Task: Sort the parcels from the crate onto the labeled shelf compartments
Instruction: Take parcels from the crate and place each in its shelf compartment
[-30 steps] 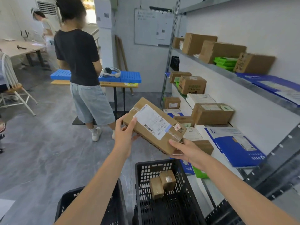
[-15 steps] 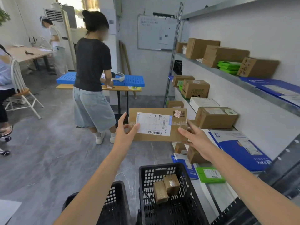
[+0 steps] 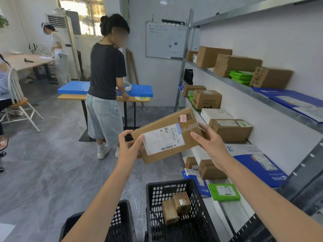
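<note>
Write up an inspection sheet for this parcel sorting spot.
Surface: grey metal shelf rack, tiers loaded with brown cardboard boxes, flat green mailers and blue envelopes.
Job's things: brown cardboard parcel with white label, held tilted in the air; black plastic crate below holds two small taped brown parcels.
Clutter: second black crate beside it, contents hidden.
Hands: left hand pinches the parcel's left corner; right hand holds its right end.
Cables: nothing seen.
Surroundings: person in black T-shirt at a blue perforated table; whiteboard on the wall.
</note>
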The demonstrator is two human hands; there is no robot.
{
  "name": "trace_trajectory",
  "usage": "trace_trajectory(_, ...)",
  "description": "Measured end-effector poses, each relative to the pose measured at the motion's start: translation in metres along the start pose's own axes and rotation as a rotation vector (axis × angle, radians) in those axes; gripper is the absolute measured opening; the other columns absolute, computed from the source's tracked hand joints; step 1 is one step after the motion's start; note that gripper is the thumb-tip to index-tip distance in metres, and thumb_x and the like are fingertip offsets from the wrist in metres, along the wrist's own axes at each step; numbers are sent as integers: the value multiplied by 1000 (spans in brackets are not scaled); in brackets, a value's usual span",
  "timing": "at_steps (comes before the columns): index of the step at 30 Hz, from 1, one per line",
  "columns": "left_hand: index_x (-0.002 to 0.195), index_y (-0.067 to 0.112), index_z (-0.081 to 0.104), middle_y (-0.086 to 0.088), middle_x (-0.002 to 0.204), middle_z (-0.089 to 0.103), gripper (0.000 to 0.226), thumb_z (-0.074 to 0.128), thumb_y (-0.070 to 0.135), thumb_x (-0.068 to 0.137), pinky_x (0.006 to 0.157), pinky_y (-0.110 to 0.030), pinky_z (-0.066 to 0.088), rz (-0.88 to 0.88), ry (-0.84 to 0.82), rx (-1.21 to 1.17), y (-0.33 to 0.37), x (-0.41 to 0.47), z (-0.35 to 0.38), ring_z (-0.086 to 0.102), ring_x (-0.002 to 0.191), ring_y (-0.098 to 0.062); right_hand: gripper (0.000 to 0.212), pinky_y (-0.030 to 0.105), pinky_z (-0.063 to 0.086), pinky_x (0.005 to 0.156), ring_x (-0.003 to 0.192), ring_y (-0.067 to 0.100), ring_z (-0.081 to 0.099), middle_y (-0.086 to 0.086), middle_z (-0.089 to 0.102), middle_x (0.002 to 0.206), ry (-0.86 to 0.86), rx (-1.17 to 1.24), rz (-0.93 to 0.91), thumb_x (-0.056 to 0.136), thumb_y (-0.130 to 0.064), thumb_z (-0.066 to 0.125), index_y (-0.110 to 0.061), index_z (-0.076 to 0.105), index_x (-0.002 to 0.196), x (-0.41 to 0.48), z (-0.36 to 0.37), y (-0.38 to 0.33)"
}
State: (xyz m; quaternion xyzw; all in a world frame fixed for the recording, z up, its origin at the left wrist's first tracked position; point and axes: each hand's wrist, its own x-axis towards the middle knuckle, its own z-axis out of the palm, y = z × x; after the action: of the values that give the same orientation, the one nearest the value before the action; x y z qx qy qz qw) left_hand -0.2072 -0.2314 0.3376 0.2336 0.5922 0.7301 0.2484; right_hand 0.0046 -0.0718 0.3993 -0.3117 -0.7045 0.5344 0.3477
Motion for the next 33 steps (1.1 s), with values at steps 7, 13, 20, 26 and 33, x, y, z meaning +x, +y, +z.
trace_trajectory(7,104,29,44,-5,125,57,37,73,43,84,74,-49,61,58,26,-81,17,-12,20,60,115,-25,55,30,58,88,106,4,67,-6,66,123,106,162,-89,83,-30,78,-38,55,132,3,8,-22)
trace_trajectory(13,124,46,50,-6,119,57,51,71,47,78,75,-37,61,143,-149,-34,40,-26,35,66,104,-16,64,53,52,98,116,20,65,1,69,123,66,403,-82,78,-22,79,-27,51,136,0,23,-31)
trace_trajectory(20,131,40,53,9,133,58,51,70,50,84,86,-22,54,241,-217,52,59,-33,46,60,116,-3,61,51,53,98,113,13,67,-8,71,120,57,354,-139,81,-25,74,-31,52,138,-12,22,-46)
trace_trajectory(26,109,11,58,12,118,70,40,71,34,78,75,-16,55,343,-128,-42,96,-48,57,66,107,-2,59,42,56,96,114,7,65,-13,70,121,60,315,-228,86,-27,70,-34,49,141,-26,24,-73)
trace_trajectory(33,130,27,55,19,118,69,46,65,27,85,80,-22,58,520,-120,-60,135,-78,68,67,107,-3,45,28,60,82,106,5,68,-16,72,114,72,326,-338,86,-36,61,-37,56,130,-43,20,-115)
